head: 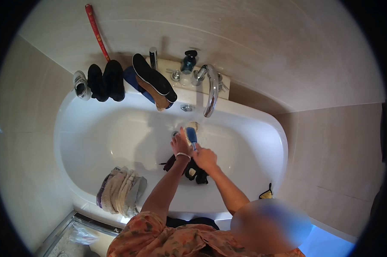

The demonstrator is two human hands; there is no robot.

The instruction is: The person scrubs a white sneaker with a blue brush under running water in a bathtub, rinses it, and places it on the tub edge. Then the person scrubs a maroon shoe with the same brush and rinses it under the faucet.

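Note:
My right hand grips the handle of a blue scrubbing brush low over the tub. Beneath the brush lies a cream-coloured item, possibly an insole; the brush and my hands cover most of it. My left hand, with a white band at the wrist, holds its left side, one finger stretched forward along it. Close to my wrists, black items, perhaps footwear, rest in the white bathtub. A dark reddish item shows partly from under my left forearm.
A curved chrome faucet arches over the tub. Along the far rim stand black shoes, a white sneaker, stacked insoles and a pump bottle. Folded towels hang over the near left rim.

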